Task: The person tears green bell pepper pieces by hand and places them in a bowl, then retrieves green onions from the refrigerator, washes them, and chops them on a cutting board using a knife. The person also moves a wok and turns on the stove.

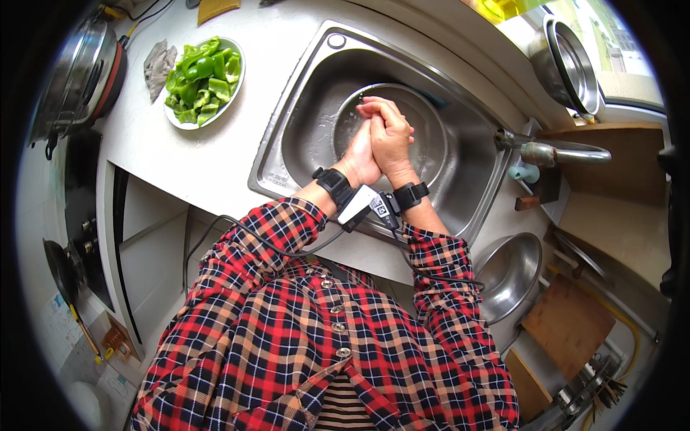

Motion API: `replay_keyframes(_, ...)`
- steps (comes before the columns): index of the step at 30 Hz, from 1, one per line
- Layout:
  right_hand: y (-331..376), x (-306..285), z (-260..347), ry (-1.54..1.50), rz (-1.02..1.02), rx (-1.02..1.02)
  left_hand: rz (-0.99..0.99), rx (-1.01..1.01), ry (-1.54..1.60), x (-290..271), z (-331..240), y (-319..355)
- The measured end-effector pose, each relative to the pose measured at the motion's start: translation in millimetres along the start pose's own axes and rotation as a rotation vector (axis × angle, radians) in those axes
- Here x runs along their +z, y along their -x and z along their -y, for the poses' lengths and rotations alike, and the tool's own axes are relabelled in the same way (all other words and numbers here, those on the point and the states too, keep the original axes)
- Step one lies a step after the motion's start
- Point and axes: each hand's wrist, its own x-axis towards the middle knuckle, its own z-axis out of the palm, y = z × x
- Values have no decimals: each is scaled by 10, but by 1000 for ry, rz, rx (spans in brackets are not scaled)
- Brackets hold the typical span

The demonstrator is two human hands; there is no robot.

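Two bare hands clasped over a basin, seen from above. The left hand [361,156] and the right hand [392,140] are pressed together, the right lying partly over the left. Their fingers are bent and overlap; some fingertips are hidden, and whether anything is enclosed between the palms cannot be told. Beneath the hands is a round, shallow, silver-grey metal basin [431,140], its rim visible beyond the fingers and to either side of the hands. The fingers lie above its interior, and neither hand is seen gripping the rim. The basin stands inside a rectangular stainless-steel sink [468,161] set in a white countertop [215,161]. Each wrist bears a black strap, one on the left [333,183] and one on the right [412,195]; a small white box-shaped device [357,207] lies between the wrists. The sleeves [277,233] are red, black and tan plaid.

Surroundings: to the left of the sink, cut pieces of green pepper [203,75] are heaped on a white oval dish [242,72], with a crumpled grey cloth [157,69] just beside it. To the right, a curved metal faucet [564,153] stands near the sink's edge; a deep, shiny metal bowl [512,273] sits near the right sleeve.
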Motion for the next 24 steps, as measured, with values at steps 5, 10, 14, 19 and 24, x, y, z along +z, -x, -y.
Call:
replay_keyframes(5,-23,-168,-387,675,17,-451,-33,-48,138,-39,13,166)
replay_keyframes(10,137,-660,-1023,997,80,-231,-118,-4,146,-197,-214,257)
replay_keyframes(14,461,-803,-1488,982,-138,227,-159,91,45,-292,-315,261)
replay_keyframes(19,291,-567,-1357,-862,-307,1205,-264,146,-28,-435,-242,211)
replay_keyframes(24,414,-401,4,-915,203,591,-346,106,-190,-573,0,-34)
